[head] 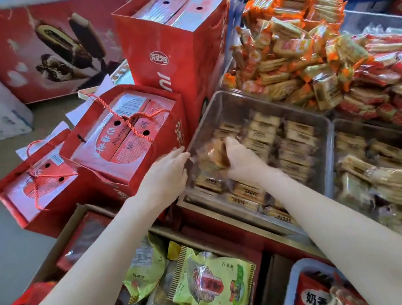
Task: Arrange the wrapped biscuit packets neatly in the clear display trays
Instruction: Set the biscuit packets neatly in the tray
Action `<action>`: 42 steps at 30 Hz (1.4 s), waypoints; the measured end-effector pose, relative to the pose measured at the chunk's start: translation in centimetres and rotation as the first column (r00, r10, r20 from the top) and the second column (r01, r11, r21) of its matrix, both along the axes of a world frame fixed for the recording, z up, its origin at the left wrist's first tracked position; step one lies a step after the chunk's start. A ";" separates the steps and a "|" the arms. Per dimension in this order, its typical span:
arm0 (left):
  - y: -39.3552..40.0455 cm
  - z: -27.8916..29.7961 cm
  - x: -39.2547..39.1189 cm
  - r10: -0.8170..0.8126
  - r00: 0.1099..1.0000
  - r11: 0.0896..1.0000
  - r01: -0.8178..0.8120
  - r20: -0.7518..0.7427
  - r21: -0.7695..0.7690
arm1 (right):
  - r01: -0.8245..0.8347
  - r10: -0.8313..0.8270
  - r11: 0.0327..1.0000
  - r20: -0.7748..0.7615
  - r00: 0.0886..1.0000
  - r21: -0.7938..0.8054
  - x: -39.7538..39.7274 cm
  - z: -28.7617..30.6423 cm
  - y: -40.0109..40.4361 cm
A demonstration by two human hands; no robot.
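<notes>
**Near tray partly filled, more packets going in**

The landmark is the clear display tray (226,106) in the middle of the worktop. It already holds several tidy rows of wrapped biscuit packets (293,147) along its right and near sides, while its far-left part shows bare floor, so I judge this tray roughly half done. To its right, a second clear tray (335,128) carries paler packets lying loosely, not yet squared up. Behind the landmark tray, a heaped pile of orange-wrapped packets (293,55) looks unsorted, and red-wrapped packets (398,90) spill beside it. Left of the tray stand red gift bags (122,139).

Over the tray's left edge, the right hand (242,157) curls round a small bunch of packets (215,156), blurred, held just above the rows. The left hand (167,167) reaches in beside it, fingers extended toward the same bunch at the tray's rim; whether they touch it I cannot tell.
</notes>
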State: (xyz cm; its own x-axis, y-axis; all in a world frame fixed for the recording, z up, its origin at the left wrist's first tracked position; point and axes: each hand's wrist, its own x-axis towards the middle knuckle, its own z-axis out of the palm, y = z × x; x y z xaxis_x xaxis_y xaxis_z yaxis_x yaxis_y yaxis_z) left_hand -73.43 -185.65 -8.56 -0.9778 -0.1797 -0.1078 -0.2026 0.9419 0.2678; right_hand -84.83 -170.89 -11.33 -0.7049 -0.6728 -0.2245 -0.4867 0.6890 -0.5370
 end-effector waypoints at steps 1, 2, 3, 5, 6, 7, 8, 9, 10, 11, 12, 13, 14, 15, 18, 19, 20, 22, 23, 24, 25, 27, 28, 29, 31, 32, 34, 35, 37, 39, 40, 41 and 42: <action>-0.1 -0.5 -0.2 -0.014 0.999 0.999 0.016 0.048 -0.047 | -0.054 0.064 0.990 -0.076 0.995 0.128 -0.1 -0.6 0.2; -0.2 -1.0 -0.5 -0.028 0.995 0.994 0.038 0.096 -0.102 | -0.078 0.115 0.971 -0.157 0.981 0.225 -0.2 -0.9 0.3; -0.3 -1.4 -0.8 -0.040 0.990 0.985 0.061 0.138 -0.159 | -0.076 0.143 0.954 -0.220 0.965 0.289 -0.3 -1.0 0.1; -0.4 -2.0 -1.0 -0.065 0.979 0.962 0.113 0.193 -0.249 | -0.041 0.161 0.928 -0.298 0.941 0.371 -0.4 -1.2 -1.1; -0.4 -2.1 -1.1 -0.080 0.976 0.949 0.137 0.202 -0.283 | -0.019 0.168 0.912 -0.332 0.928 0.410 -0.3 -1.5 -2.0; -0.5 -2.2 -1.1 -0.092 0.974 0.941 0.154 0.208 -0.302 | 0.003 0.177 0.895 -0.363 0.915 0.446 -0.1 -1.8 -3.0; -0.6 -2.2 -1.1 -0.097 0.972 0.938 0.162 0.215 -0.306 | 0.022 0.185 0.880 -0.385 0.904 0.475 0.0 -2.1 -3.9; -0.6 -2.2 -1.1 -0.102 0.970 0.937 0.167 0.219 -0.305 | 0.038 0.188 0.866 -0.393 0.900 0.499 0.0 -2.4 -4.6; -0.7 -2.1 -1.1 -0.109 0.969 0.934 0.176 0.220 -0.311 | 0.049 0.189 0.851 -0.392 0.900 0.523 0.0 -2.5 -5.2; -0.7 -2.0 -1.2 -0.116 0.968 0.929 0.186 0.224 -0.320 | 0.057 0.191 0.837 -0.388 0.902 0.545 -0.2 -2.6 -5.5; -0.7 -2.0 -1.2 -0.123 0.965 0.924 0.196 0.231 -0.327 | 0.064 0.193 0.826 -0.387 0.902 0.560 -0.4 -2.7 -5.6; -0.7 -2.1 -1.2 -0.127 0.964 0.922 0.202 0.235 -0.331 | 0.071 0.192 0.821 -0.391 0.900 0.567 -0.6 -2.8 -5.5; -0.7 -2.1 -1.2 -0.125 0.964 0.921 0.200 0.232 -0.334 | 0.078 0.190 0.822 -0.400 0.896 0.565 -0.8 -2.8 -5.4; -0.6 -2.2 -1.2 -0.123 0.966 0.921 0.196 0.226 -0.337 | 0.083 0.186 0.828 -0.412 0.892 0.555 -0.8 -2.9 -5.3; -0.5 -2.1 -1.0 -0.125 0.968 0.919 0.196 0.219 -0.343 | 0.088 0.164 0.848 -0.418 0.894 0.522 -0.5 -3.1 -4.8; -0.5 -2.1 -1.0 -0.128 0.968 0.919 0.197 0.214 -0.340 | 0.089 0.153 0.854 -0.411 0.899 0.513 -0.4 -3.1 -4.5; -0.5 -2.1 -1.0 -0.131 0.969 0.921 0.197 0.209 -0.336 | 0.084 0.146 0.859 -0.400 0.905 0.505 -0.4 -3.0 -4.2; -0.5 -2.1 -1.1 -0.130 0.971 0.928 0.191 0.202 -0.321 | 0.039 0.165 0.863 -0.353 0.921 0.504 -0.2 -2.4 -3.7; -0.6 -2.1 -1.1 -0.127 0.972 0.931 0.186 0.199 -0.314 | -0.005 0.188 0.863 -0.312 0.931 0.504 -0.2 -1.9 -3.5; -0.6 -2.2 -1.2 -0.122 0.972 0.933 0.181 0.199 -0.311 | -0.055 0.217 0.861 -0.266 0.939 0.506 -0.2 -1.3 -3.5; -0.7 -2.2 -1.3 -0.119 0.971 0.934 0.180 0.206 -0.309 | -0.100 0.245 0.854 -0.225 0.943 0.510 -0.1 -0.8 -3.4; -0.7 -2.1 -1.3 -0.118 0.967 0.937 0.183 0.225 -0.297 | -0.132 0.250 0.857 -0.176 0.952 0.499 -0.2 -0.1 -3.3; -0.8 -2.1 -1.3 -0.119 0.967 0.938 0.185 0.227 -0.295 | -0.112 0.227 0.870 -0.188 0.956 0.480 -0.4 0.0 -3.3; -0.8 -2.0 -1.3 -0.122 0.967 0.937 0.187 0.225 -0.296 | -0.071 0.197 0.883 -0.230 0.953 0.465 -0.7 -0.1 -3.4; -0.8 -2.0 -1.3 -0.127 0.966 0.934 0.192 0.223 -0.300 | 0.022 0.157 0.882 -0.336 0.929 0.471 -1.2 -0.5 -3.7; -0.8 -1.9 -1.3 -0.128 0.966 0.934 0.194 0.224 -0.300 | 0.047 0.155 0.870 -0.363 0.919 0.491 -1.3 -0.9 -4.0; -0.8 -1.9 -1.3 -0.126 0.967 0.935 0.190 0.219 -0.299 | 0.052 0.195 0.832 -0.380 0.904 0.552 -1.1 -1.7 -4.7; -0.8 -1.9 -1.3 -0.125 0.968 0.935 0.188 0.216 -0.302 | 0.043 0.232 0.812 -0.391 0.891 0.582 -0.8 -2.1 -4.9; -0.8 -1.9 -1.3 -0.130 0.967 0.931 0.195 0.217 -0.308 | 0.020 0.323 0.777 -0.426 0.845 0.629 0.0 -3.2 -5.1; -0.7 -2.0 -1.4 -0.128 0.969 0.933 0.190 0.212 -0.305 | 0.001 0.360 0.773 -0.439 0.823 0.634 0.4 -3.9 -4.7; -0.7 -2.0 -1.4 -0.122 0.968 0.935 0.186 0.217 -0.302 | -0.014 0.352 0.785 -0.427 0.833 0.620 0.3 -4.0 -4.6; -0.8 -2.1 -1.4 -0.120 0.967 0.935 0.186 0.225 -0.302 | -0.032 0.332 0.801 -0.398 0.855 0.598 0.0 -3.9 -4.4; -0.8 -2.1 -1.5 -0.123 0.966 0.934 0.191 0.229 -0.304 | -0.051 0.311 0.817 -0.363 0.878 0.575 -0.4 -3.7 -4.3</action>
State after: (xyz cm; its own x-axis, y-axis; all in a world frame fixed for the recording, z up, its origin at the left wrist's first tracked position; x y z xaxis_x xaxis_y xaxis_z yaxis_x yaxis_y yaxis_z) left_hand -74.91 -186.47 -10.70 -0.9596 -0.0839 -0.2687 -0.0633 0.9944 -0.0846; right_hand -85.20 -175.14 -15.02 -0.6914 -0.6595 -0.2950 -0.7180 0.6727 0.1789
